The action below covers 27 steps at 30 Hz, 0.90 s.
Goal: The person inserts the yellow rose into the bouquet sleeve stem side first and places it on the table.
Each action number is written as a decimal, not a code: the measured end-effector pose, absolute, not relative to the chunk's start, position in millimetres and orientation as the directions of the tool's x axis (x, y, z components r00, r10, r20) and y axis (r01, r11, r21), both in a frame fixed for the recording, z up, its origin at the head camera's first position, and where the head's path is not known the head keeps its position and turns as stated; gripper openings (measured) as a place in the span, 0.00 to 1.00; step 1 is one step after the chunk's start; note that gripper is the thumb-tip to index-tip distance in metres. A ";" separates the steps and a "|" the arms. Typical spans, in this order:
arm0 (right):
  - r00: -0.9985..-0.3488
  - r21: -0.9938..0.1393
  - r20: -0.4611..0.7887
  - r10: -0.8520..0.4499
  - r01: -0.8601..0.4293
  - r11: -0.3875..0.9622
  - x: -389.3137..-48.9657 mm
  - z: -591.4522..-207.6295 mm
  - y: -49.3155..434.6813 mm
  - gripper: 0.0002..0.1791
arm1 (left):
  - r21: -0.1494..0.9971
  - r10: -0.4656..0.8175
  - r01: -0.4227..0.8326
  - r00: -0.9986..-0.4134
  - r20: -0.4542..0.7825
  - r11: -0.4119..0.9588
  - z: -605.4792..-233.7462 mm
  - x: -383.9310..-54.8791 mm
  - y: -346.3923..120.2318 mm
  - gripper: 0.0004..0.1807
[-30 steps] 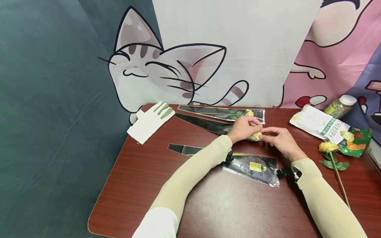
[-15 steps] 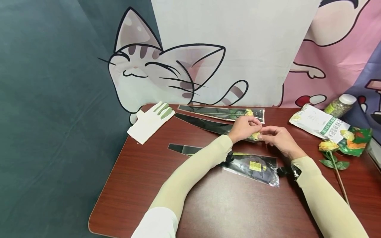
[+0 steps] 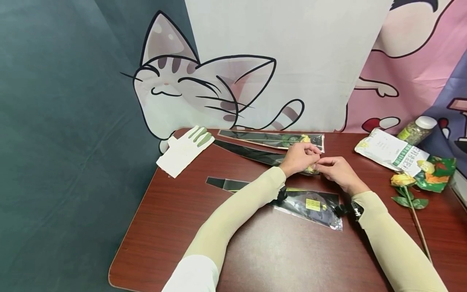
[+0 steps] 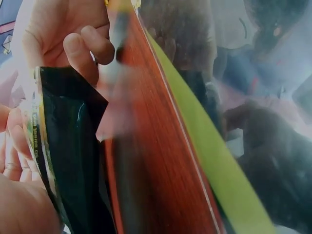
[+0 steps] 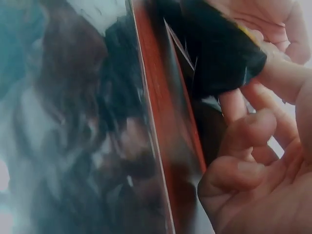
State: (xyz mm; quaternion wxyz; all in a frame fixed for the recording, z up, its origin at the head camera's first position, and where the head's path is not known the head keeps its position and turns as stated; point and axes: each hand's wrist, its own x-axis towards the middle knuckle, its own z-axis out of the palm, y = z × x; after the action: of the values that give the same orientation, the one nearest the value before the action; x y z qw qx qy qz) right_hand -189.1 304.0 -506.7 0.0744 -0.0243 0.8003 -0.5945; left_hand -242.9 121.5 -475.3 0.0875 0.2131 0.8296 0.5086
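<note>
A long dark cellophane sleeve (image 3: 251,153) lies slantwise on the red-brown table (image 3: 182,227), and a little of a yellow rose bloom (image 3: 310,168) shows at its wide end. My left hand (image 3: 300,156) grips that end from above, fingers curled. From the right, my right hand (image 3: 333,170) pinches the sleeve's mouth, touching the left hand. In the left wrist view the dark sleeve (image 4: 73,161) fills the palm. The right wrist view shows the sleeve end (image 5: 219,53) between curled fingers (image 5: 243,161) and the thumb.
A second sleeved rose (image 3: 271,139) lies at the back. A flat sleeve (image 3: 306,205) lies under my forearms. A loose yellow rose (image 3: 403,179), a white packet (image 3: 390,152), a green wrapper (image 3: 439,172) and a bottle (image 3: 416,129) sit at right. A white glove (image 3: 184,149) lies back left.
My right hand has shifted slightly left, closer against the left hand. Less of the yellow bloom shows between the hands than a second ago.
</note>
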 end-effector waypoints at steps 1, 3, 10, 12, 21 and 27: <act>-0.988 -0.956 -0.094 -0.121 0.055 0.289 -189.3 -507.0 303.6 0.06 | 0.884 0.440 0.260 -0.895 0.070 0.389 -475.8 -242.3 122.2 0.07; -0.988 -0.958 -0.107 -0.112 0.073 0.277 -189.4 -507.3 302.4 0.07 | 0.887 0.436 0.254 -0.898 0.068 0.385 -476.5 -241.4 123.8 0.07; -0.980 -0.971 -0.167 -0.106 0.145 0.193 -187.5 -506.2 299.3 0.13 | 0.900 0.427 0.242 -0.902 0.071 0.362 -476.9 -240.1 126.9 0.08; -0.977 -0.973 -0.174 -0.125 0.152 0.174 -186.4 -506.2 300.0 0.13 | 0.905 0.429 0.236 -0.901 0.067 0.353 -477.0 -240.2 126.1 0.08; -0.962 -0.984 -0.173 -0.212 0.160 0.081 -182.7 -510.0 309.4 0.09 | 0.908 0.445 0.258 -0.891 0.092 0.329 -479.8 -242.3 121.3 0.08; -0.989 -0.974 -0.122 -0.088 0.103 0.204 -186.2 -513.8 302.3 0.07 | 0.921 0.438 0.256 -0.893 0.108 0.295 -480.0 -241.4 122.2 0.08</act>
State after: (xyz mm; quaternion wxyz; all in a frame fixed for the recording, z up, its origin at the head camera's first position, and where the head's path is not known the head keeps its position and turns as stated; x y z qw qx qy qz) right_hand -186.2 302.3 -513.8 0.0754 0.0048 0.7721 -0.6310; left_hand -241.4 122.2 -480.0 0.0824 0.2166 0.8006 0.5526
